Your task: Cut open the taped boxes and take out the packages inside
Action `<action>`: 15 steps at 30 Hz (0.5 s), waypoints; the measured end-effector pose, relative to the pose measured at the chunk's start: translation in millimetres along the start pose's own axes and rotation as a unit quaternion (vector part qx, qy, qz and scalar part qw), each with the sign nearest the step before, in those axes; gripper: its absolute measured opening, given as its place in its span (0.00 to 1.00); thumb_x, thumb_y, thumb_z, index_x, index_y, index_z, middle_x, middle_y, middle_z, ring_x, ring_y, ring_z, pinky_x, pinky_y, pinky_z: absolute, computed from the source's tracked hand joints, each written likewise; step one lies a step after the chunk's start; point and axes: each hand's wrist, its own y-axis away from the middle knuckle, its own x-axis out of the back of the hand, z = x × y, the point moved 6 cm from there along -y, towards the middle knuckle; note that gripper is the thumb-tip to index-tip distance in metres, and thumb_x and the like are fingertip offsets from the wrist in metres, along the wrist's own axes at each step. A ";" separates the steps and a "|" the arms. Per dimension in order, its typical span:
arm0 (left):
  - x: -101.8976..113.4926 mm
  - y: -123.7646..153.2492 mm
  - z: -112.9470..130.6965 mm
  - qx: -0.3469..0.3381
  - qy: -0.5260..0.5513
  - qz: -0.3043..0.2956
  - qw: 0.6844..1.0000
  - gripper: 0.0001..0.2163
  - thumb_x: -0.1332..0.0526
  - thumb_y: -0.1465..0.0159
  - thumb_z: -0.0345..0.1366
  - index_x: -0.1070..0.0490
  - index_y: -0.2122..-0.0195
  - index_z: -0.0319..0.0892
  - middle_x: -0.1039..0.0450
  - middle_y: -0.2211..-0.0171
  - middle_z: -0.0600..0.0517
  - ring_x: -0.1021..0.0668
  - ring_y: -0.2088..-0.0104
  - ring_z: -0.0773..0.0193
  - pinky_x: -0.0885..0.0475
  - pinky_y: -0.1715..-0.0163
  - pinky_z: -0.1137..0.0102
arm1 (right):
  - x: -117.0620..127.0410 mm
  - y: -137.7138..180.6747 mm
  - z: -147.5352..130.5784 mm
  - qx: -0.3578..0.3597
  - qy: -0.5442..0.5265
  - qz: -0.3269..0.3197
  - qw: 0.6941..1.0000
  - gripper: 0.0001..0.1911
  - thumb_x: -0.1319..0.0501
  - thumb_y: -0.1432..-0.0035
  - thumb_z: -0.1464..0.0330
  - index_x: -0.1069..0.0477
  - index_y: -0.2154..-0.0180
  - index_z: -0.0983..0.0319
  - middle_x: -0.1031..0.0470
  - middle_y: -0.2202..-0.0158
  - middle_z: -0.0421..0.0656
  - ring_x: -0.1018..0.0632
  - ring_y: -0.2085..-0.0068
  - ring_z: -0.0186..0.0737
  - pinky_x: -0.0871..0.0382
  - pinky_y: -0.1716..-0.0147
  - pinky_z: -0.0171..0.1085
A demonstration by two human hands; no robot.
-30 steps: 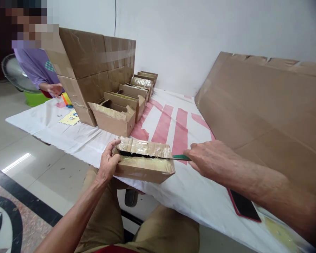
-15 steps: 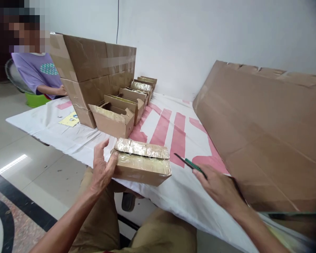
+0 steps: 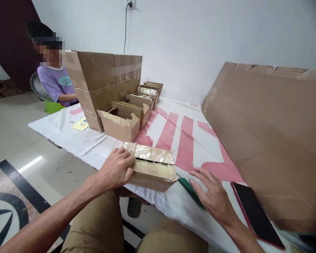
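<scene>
A small taped cardboard box (image 3: 152, 168) lies at the near edge of the white and red cloth (image 3: 173, 133), its top slit along the middle. My left hand (image 3: 118, 169) grips its left end, fingers curled over the top. My right hand (image 3: 213, 196) rests on the cloth just right of the box, fingers spread flat. A green-handled knife (image 3: 190, 189) lies on the cloth under its fingertips.
A row of small opened boxes (image 3: 129, 116) runs back beside a big carton (image 3: 105, 80). A large flat cardboard sheet (image 3: 274, 123) leans on the right. A phone (image 3: 255, 214) lies near my right wrist. A person in purple (image 3: 58, 82) sits at the far left.
The knife came out of the box's slit and was set down on the cloth; my right hand opened over it. My left hand closed on the box's left end.
</scene>
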 end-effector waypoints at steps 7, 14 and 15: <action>-4.8 -1.1 -1.2 -0.005 0.008 -0.030 1.000 0.19 0.46 0.43 0.26 0.26 0.52 0.41 0.23 0.62 0.45 0.27 0.57 0.48 0.33 0.54 0.53 | -2.9 -92.5 -82.5 0.065 -0.057 -0.064 0.994 0.12 0.39 0.36 0.66 0.22 0.52 0.58 0.22 0.44 0.50 0.23 0.45 0.55 0.30 0.47 0.54; 26.5 0.1 5.0 -0.037 0.052 0.152 0.986 0.19 0.43 0.43 0.24 0.28 0.50 0.40 0.26 0.60 0.45 0.29 0.58 0.53 0.30 0.56 0.56 | 9.6 -103.0 -77.2 0.014 -0.160 -0.029 0.987 0.13 0.39 0.35 0.60 0.22 0.53 0.57 0.22 0.44 0.48 0.23 0.42 0.54 0.33 0.40 0.56; 30.2 3.9 9.6 -0.044 0.035 0.182 0.982 0.16 0.44 0.41 0.24 0.28 0.52 0.40 0.27 0.61 0.46 0.29 0.59 0.54 0.30 0.56 0.56 | 16.0 -99.1 -72.7 -0.001 -0.186 -0.019 0.982 0.14 0.41 0.33 0.57 0.22 0.54 0.56 0.22 0.44 0.48 0.23 0.42 0.53 0.33 0.40 0.55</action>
